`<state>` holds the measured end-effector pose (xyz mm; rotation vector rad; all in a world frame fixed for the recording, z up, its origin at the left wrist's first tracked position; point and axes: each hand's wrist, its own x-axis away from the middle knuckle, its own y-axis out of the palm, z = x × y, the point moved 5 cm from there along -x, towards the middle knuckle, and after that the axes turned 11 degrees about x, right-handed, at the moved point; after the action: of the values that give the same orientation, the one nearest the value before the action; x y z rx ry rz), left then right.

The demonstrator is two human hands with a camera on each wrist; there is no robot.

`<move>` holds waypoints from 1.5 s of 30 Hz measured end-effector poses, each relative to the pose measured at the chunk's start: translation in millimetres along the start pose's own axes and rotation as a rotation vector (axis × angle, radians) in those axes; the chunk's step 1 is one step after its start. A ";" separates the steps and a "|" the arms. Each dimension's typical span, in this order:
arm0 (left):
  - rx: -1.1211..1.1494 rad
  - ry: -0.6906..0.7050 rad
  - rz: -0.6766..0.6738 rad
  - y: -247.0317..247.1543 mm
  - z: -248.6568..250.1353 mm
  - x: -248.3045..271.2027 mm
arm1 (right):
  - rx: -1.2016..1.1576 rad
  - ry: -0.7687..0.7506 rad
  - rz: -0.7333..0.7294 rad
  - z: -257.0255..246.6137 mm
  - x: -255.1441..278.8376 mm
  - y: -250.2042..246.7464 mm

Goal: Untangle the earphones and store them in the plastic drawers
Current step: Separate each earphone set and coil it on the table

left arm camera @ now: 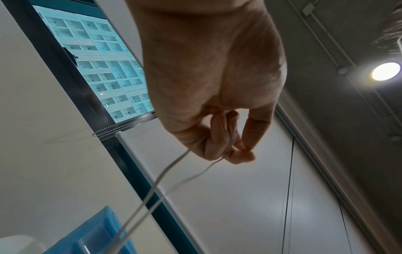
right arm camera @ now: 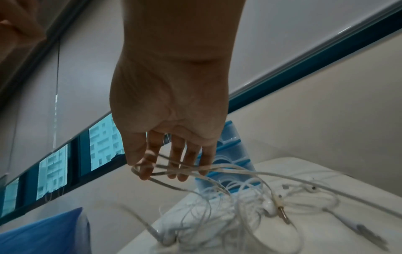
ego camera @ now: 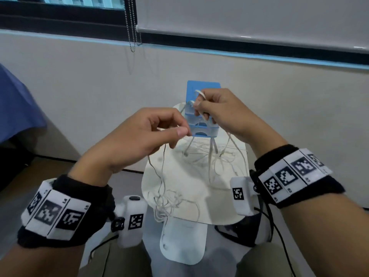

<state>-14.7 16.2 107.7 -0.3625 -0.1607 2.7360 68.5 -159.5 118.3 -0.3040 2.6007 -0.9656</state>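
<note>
Both my hands are raised above a small white table (ego camera: 179, 186) with white earphone cords between them. My left hand (ego camera: 175, 132) pinches a thin cord (left arm camera: 165, 171) between thumb and curled fingers; the cord hangs down to a loose tangle (ego camera: 169, 202) near the table's front. My right hand (ego camera: 199, 105) holds loops of cord (right arm camera: 185, 167) wound over its fingers, in front of the blue plastic drawers (ego camera: 203, 124). More strands, earbuds and a metal jack plug (right arm camera: 283, 213) trail onto the table below. The drawers are partly hidden behind my hands.
The table stands against a beige wall (ego camera: 79, 92) under a window with a roller blind and a bead chain (ego camera: 130, 27). A blue cloth (ego camera: 18, 104) lies at the left. Black cables (ego camera: 279, 232) run from my wrist cameras beside my knees.
</note>
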 end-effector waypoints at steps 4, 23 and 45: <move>0.169 0.116 0.000 -4.2 14.5 -2.5 | 0.233 0.038 -0.135 34.7 -5.2 33.5; 0.206 0.206 0.003 15.2 46.6 7.4 | -0.045 0.115 -0.165 48.1 61.0 20.1; -0.517 -0.064 0.121 -1.8 10.0 35.8 | -0.274 0.235 0.060 49.6 147.4 1.9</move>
<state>-48.9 30.9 109.5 -0.4306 -0.8978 2.7937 -47.3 -233.7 45.6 -0.1876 2.9426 -0.6581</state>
